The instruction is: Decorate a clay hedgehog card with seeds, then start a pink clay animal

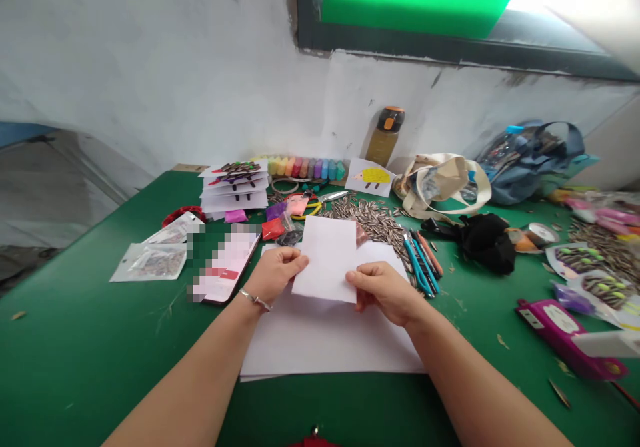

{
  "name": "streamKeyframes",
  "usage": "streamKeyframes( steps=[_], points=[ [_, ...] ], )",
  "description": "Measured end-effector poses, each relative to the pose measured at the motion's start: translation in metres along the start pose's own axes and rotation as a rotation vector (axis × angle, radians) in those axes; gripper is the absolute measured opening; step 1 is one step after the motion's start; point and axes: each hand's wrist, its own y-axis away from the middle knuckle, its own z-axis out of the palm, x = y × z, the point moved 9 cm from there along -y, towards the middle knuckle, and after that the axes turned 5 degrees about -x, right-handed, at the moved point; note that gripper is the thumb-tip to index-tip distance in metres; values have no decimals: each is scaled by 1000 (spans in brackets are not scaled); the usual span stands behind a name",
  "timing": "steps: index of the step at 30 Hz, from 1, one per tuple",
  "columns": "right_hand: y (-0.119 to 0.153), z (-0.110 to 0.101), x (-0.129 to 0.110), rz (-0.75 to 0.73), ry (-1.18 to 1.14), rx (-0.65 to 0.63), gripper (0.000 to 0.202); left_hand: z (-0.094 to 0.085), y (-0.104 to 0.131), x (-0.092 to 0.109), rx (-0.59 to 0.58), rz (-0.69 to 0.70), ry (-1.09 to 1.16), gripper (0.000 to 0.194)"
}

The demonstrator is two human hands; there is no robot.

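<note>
A small blank white sheet of paper (326, 260) is held up between my two hands. My left hand (277, 270) pinches its left edge between thumb and fingers, with a bracelet on that wrist. On the lower right edge, my right hand (383, 290) grips the same sheet. Beneath them, larger white paper (330, 347) lies flat on the green table. A phone (227, 264) with a lit screen lies left of my left hand. Near my right hand are blue-handled pliers or scissors (419, 267) and several pens.
Behind the sheet sits a pile of striped sunflower seeds (375, 220). A stack of decorated cards (234, 190), a hedgehog drawing (371, 176), a bottle (386, 135) and a cloth bag (445, 180) stand along the wall. Seed packets (153, 262) lie left, a magenta device (565, 334) right.
</note>
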Motion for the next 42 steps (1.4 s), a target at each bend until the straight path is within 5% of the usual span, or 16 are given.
streamKeyframes(
  steps=[26, 36, 42],
  points=[
    [12, 29, 11, 122, 60, -281, 34, -5, -2, 0, 0, 40, -16, 36],
    [0, -32, -12, -130, -203, 186, 33, 21, 4, 3, -222, -10, -82, 36],
    [2, -47, -20, -167, -152, 253, 29, 25, 4, 2, -246, -22, -127, 31]
  ],
)
